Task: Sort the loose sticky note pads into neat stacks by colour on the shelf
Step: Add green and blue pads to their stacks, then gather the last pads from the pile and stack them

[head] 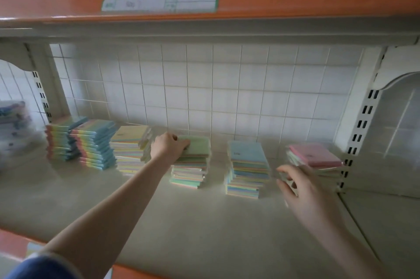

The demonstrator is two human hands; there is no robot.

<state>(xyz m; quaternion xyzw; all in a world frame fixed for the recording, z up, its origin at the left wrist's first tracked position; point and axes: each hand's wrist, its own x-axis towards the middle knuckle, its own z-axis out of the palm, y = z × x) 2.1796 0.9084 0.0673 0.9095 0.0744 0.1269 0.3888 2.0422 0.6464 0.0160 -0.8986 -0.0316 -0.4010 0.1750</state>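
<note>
Head view: left hand point(169, 145) fingers curl round the green-topped stack's point(192, 162) top pad; right hand point(302, 190), blurred, pinches something small. The leaning stack may topple if nudged.

Six stacks point(190, 162) side by side on shelf point(204, 222)

Paper pads point(247, 165), matt pastel; shelf point(204, 222) smooth matt beige; back wall point(204, 88) glossy white tile.
</note>
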